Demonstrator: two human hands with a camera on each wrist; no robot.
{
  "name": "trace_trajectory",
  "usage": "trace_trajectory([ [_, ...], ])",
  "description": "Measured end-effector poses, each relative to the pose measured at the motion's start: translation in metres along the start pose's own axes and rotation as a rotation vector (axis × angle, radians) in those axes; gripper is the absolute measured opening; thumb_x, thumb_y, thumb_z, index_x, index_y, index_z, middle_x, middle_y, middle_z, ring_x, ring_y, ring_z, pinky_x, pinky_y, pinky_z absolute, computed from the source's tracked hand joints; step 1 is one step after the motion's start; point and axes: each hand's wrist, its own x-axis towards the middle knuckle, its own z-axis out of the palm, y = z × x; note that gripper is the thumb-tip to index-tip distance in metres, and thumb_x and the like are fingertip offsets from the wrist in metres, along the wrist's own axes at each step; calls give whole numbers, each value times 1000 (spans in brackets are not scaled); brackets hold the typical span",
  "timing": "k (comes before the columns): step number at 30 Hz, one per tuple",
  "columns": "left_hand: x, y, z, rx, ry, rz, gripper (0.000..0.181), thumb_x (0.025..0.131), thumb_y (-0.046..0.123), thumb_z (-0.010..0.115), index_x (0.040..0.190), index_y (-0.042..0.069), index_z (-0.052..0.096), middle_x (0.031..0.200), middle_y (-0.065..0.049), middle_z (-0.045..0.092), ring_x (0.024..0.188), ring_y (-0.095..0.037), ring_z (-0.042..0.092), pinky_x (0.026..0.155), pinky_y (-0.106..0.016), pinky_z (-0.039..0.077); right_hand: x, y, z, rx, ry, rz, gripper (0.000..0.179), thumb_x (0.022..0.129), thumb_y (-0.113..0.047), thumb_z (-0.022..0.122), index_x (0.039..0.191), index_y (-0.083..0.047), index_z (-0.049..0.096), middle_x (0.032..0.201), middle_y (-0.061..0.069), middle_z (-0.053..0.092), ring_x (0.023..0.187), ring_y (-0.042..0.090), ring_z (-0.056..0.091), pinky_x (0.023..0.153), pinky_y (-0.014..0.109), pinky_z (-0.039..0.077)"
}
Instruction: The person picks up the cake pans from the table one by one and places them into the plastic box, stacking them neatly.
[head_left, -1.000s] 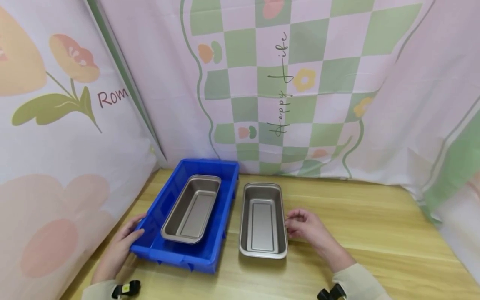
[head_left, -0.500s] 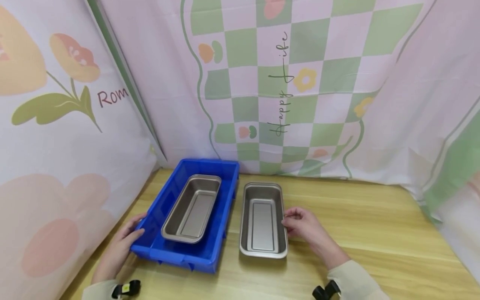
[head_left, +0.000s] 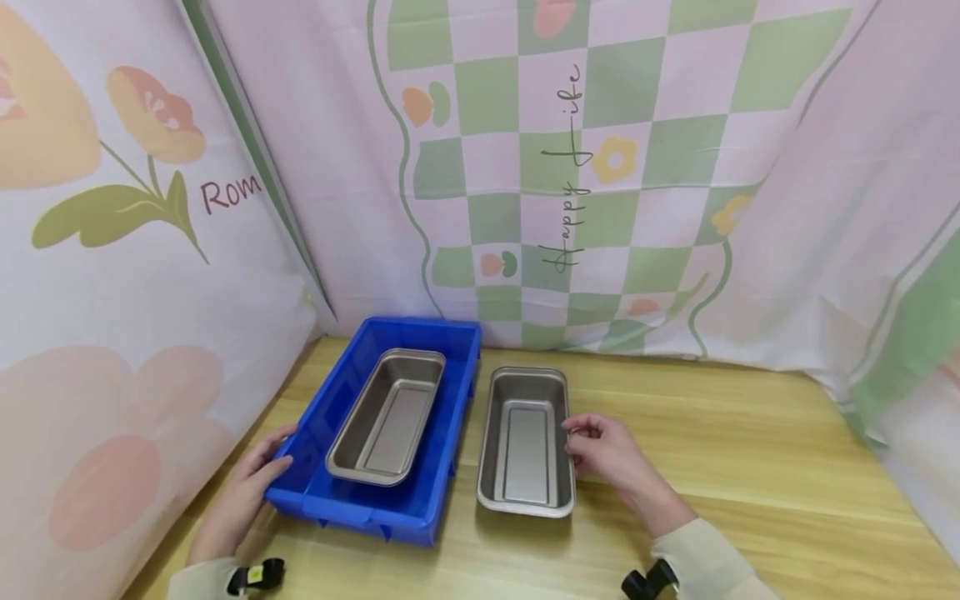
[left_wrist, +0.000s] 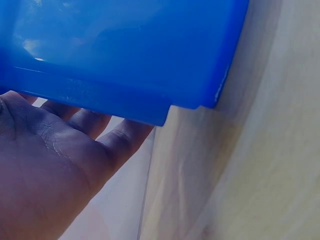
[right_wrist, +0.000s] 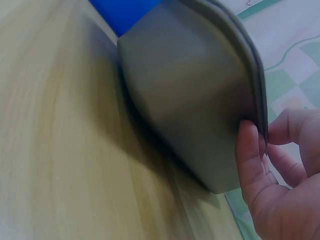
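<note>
A loaf pan point(head_left: 526, 450) of brownish-grey metal stands on the table to the right of a blue plastic tray point(head_left: 360, 518). My right hand point(head_left: 611, 454) pinches the long right rim of that pan; in the right wrist view, thumb and finger of the right hand point(right_wrist: 285, 185) meet across the rim. A second loaf pan point(head_left: 390, 425) of the same kind lies inside the tray, slightly slanted. At the tray's near left corner my left hand point(head_left: 243, 487) grips the edge. The left wrist view has the palm of the left hand point(left_wrist: 50, 155) beside the tray wall point(left_wrist: 120, 65), fingers curled under its rim.
The wooden table point(head_left: 750, 467) extends to the right of the right hand. A patterned curtain point(head_left: 600, 208) closes the back, and a flowered curtain point(head_left: 150, 300) runs close along the left side of the tray.
My right hand has moved slightly left, from beside the right-hand loaf pan onto its rim, and now pinches it. My left hand keeps its grip on the tray. The pans show little movement.
</note>
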Motion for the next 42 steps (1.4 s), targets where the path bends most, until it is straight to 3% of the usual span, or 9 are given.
trace_trajectory([
  [19,1,1,-2,5,-1,-28,49,102,29,54,147,11,43,152,-14,36,128,-5,36,94,-12,35,-4,-26,6,104,43,-68,48,78,11,56,126,9,52,88,8,55,69,18,57,64,32,55],
  [24,2,1,-1,-11,-8,-24,49,103,27,53,147,10,42,151,-15,36,124,-3,41,93,-15,38,-5,-39,10,127,36,-102,48,81,10,57,128,11,50,90,9,55,70,18,58,66,32,56],
  [29,2,0,-2,-21,-16,-27,49,103,26,52,147,8,41,151,-17,35,121,-1,43,92,-16,39,-5,-50,20,193,25,-123,47,80,12,57,127,12,50,88,7,54,71,17,58,66,31,56],
  [42,2,-1,-1,-16,-3,-44,49,102,28,54,147,12,43,152,-12,36,129,-11,37,94,-15,37,-2,-70,61,358,-46,-210,46,77,16,56,123,16,50,82,7,55,66,17,59,62,31,55],
])
